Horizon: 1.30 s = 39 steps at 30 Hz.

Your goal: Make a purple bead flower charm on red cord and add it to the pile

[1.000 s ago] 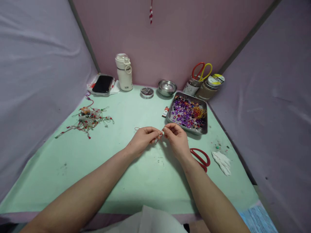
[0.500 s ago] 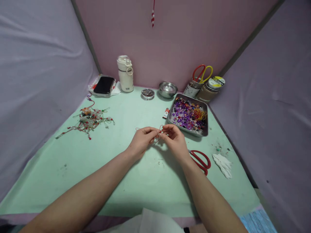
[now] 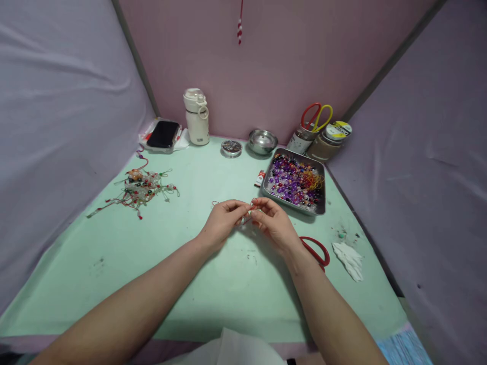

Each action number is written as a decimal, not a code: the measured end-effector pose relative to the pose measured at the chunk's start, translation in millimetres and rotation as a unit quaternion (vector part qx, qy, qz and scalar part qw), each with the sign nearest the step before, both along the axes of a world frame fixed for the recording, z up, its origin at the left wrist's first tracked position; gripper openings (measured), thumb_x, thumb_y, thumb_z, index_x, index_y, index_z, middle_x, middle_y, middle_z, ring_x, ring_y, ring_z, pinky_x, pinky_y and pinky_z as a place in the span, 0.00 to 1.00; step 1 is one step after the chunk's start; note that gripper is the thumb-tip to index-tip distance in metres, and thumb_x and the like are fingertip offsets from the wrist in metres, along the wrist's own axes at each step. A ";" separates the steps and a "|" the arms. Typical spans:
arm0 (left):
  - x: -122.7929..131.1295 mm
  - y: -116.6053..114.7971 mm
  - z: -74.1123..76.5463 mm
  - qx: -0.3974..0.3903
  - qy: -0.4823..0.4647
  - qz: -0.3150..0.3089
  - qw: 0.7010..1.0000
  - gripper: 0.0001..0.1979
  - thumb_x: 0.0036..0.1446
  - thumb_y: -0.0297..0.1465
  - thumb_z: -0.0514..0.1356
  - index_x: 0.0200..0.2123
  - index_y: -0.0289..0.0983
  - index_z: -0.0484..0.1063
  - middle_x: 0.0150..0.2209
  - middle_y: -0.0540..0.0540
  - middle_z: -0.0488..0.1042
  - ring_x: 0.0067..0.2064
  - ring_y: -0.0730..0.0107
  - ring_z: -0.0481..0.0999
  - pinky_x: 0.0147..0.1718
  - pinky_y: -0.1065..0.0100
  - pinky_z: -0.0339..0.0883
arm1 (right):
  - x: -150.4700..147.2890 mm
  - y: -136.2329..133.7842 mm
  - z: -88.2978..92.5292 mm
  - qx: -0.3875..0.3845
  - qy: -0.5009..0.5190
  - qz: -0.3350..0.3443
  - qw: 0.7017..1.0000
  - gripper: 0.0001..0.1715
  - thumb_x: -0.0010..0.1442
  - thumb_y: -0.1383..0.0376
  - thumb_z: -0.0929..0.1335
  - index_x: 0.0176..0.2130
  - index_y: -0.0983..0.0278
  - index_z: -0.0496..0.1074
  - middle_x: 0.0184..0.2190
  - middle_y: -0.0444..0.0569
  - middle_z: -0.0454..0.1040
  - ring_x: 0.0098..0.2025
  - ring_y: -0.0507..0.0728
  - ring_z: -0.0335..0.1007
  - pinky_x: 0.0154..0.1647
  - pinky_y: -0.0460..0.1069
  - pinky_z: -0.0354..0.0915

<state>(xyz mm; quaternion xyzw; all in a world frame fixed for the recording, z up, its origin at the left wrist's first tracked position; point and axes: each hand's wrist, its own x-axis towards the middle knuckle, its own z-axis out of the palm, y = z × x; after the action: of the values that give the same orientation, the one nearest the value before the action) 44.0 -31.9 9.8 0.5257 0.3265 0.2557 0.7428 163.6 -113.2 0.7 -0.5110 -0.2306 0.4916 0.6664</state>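
Most of the thin red cord is hidden by the fingers working it, near the middle of the frame; a fine loop pokes out beyond the left knuckles and another bit curls at the right fingertips. The left hand pinches it between thumb and forefinger, the other fingers curled under and out of sight. The right hand meets it there, thumb and forefinger bent toward each other at the cord (whether they grip it or only guide it, I cannot tell). Something small and pale shows just below the fingertips, too blurred to name.

The red-handled scissors, right of centre, are partly covered by the right forearm, blades included. At the top edge a red-and-white beaded string is cut off above, and at lower right a blue cloth runs out of frame.

Right of centre, the metal tray holds a crowd of beads, purple, clear, red and black, with a tangle of yellow-orange cord at its right side. Behind it, toward the upper right, a jar has red and yellow handles standing in it (whatever they belong to is hidden below), beside a lidded brown jar. The steel bowl, at upper centre, has insides hard to read. At upper left, a black phone lies on a clear plastic box.
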 end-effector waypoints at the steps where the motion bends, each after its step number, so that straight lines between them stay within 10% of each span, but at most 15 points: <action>1: 0.0 -0.1 -0.4 0.011 0.002 0.000 1.000 0.12 0.48 0.38 0.65 0.28 0.33 0.77 0.21 0.52 0.67 0.23 0.78 0.59 0.24 0.71 0.52 | -0.1 0.0 0.7 0.000 0.018 0.006 1.000 0.17 0.43 0.65 0.78 0.35 0.60 0.73 0.33 0.41 0.72 0.32 0.49 0.68 0.31 0.45 0.61; 39: -2.2 -5.9 -9.3 0.306 0.060 0.016 0.950 0.08 0.58 0.32 0.57 0.31 0.37 0.75 0.31 0.47 0.75 0.32 0.71 0.70 0.34 0.69 0.62 | 0.6 -3.5 13.8 -0.105 -0.011 0.007 0.994 0.12 0.41 0.62 0.74 0.23 0.64 0.69 0.23 0.42 0.65 0.25 0.48 0.55 0.18 0.43 0.46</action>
<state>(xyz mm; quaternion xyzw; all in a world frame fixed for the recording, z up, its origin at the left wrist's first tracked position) 41.8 -37.8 0.5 0.7366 0.2850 0.3232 0.5213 164.2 -116.7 14.5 -0.5818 -0.1888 0.5119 0.6032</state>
